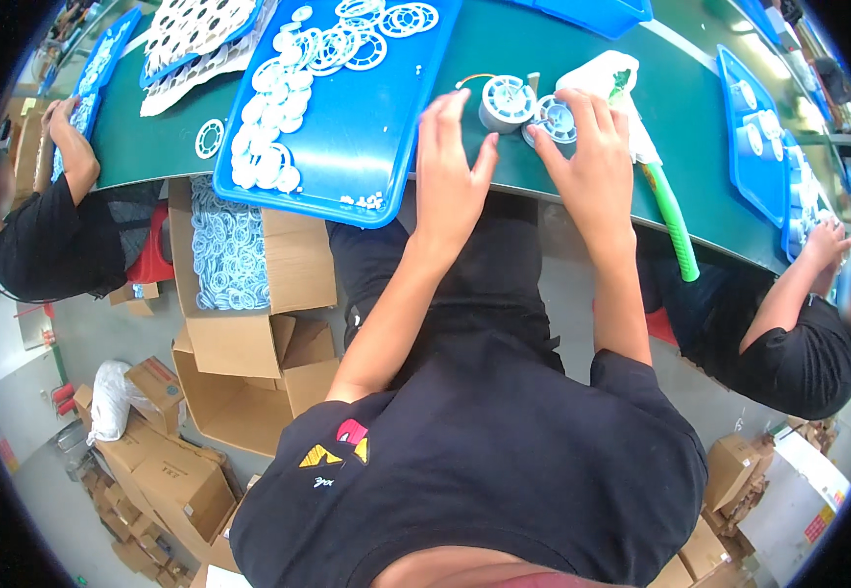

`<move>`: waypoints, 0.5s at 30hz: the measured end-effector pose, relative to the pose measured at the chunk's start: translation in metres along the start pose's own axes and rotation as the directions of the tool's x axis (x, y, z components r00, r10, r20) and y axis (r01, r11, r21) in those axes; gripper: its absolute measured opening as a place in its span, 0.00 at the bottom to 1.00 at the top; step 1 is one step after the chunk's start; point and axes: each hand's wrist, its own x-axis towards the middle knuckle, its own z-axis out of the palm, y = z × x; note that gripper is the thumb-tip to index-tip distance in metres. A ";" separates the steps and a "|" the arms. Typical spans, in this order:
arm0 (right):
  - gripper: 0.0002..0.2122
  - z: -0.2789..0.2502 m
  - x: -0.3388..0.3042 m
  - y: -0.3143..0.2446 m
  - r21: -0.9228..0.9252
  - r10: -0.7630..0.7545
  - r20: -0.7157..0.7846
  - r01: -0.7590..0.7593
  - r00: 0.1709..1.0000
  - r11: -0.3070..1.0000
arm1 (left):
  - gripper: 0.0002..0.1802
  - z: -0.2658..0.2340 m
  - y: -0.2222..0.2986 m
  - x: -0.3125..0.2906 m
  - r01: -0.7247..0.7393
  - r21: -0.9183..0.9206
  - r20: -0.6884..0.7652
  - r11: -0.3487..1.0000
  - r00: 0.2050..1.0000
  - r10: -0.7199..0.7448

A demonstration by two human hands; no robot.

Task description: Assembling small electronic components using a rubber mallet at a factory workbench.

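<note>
Two round grey motor-like parts with spoked, light faces stand side by side near the table's front edge. My right hand (pixel 594 167) has its thumb and fingers around the right-hand round grey part (pixel 555 122). Beside the left-hand round grey part (pixel 507 104), my left hand (pixel 450 171) is raised with its fingers stretched and thumb apart, nothing in it. A thin orange wire (pixel 474 77) shows next to that part. To the left lies a blue tray (pixel 357 147) with white discs (pixel 273 108) and spoked rings (pixel 332 47) on it.
A green-handled tool (pixel 673 223) with a white wrapping (pixel 602 74) juts over the table's edge at right. One white ring (pixel 210 138) lies left of the tray. Below stands a carton (pixel 298 265) of rings. Co-workers sit on both sides; another blue tray (pixel 753 162) is at right.
</note>
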 end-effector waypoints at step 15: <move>0.08 -0.017 -0.015 -0.001 0.419 0.247 0.238 -0.329 0.939 0.846 | 0.54 0.038 0.037 -0.027 -0.042 -0.139 0.228 0.989 0.971 0.074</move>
